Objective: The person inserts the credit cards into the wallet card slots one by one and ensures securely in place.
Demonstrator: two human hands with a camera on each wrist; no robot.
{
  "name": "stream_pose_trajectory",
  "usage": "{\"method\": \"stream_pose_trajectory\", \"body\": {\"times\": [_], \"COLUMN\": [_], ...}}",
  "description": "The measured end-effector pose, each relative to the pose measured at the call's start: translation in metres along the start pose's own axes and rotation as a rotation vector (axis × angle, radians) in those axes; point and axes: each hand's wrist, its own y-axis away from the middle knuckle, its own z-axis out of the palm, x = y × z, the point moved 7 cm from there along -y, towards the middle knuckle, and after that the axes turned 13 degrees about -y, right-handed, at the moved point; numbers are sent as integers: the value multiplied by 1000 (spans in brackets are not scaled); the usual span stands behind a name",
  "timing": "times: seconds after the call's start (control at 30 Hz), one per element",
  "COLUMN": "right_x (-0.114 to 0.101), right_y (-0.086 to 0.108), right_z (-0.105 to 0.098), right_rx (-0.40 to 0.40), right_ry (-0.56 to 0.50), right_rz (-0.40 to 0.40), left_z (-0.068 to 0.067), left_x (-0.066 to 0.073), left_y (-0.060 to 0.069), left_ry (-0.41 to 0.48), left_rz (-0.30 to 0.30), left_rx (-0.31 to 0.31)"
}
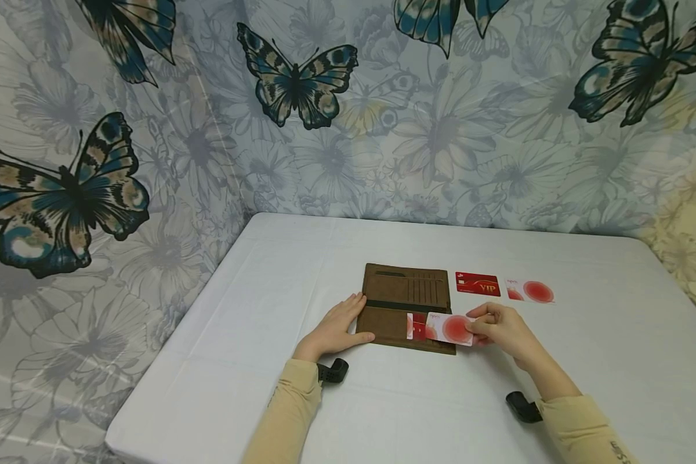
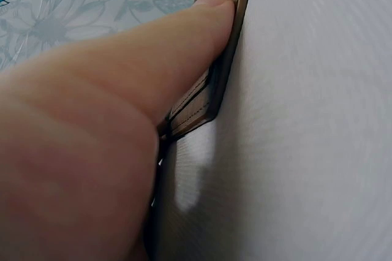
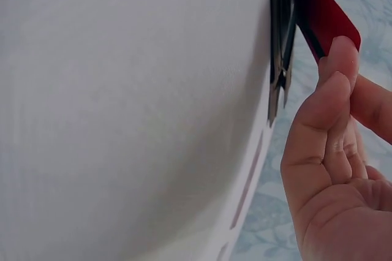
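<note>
An open brown wallet (image 1: 385,325) lies on the white table, its upper half showing a row of card slots. My left hand (image 1: 336,324) rests on the wallet's left edge with straight fingers; the left wrist view shows the thumb (image 2: 184,40) pressing near the wallet's edge (image 2: 193,111). Between thumb and fingers, my right hand (image 1: 504,330) pinches the right end of a white card with a red circle (image 1: 455,328), held over the wallet's lower half. The card's dark red back (image 3: 327,19) faces the right wrist camera. Beside its left end shows a red-and-white card piece (image 1: 417,326).
A red VIP card (image 1: 478,284) lies just right of the wallet, and a white card with a red circle (image 1: 530,290) lies beyond it. White cloth covers the table (image 1: 301,258). Butterfly-patterned fabric (image 1: 330,167) stands behind the table and on the left.
</note>
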Motion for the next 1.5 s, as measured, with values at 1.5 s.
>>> {"method": "stream_pose_trajectory", "body": {"times": [1.5], "right_x": [12], "right_y": [-10], "right_z": [7], "right_rx": [-11], "right_ry": [328], "right_rz": [111], "left_z": [0], "left_x": [1], "left_y": [0], "left_ry": [-8], "left_rz": [4], "left_rx": [-1]}}
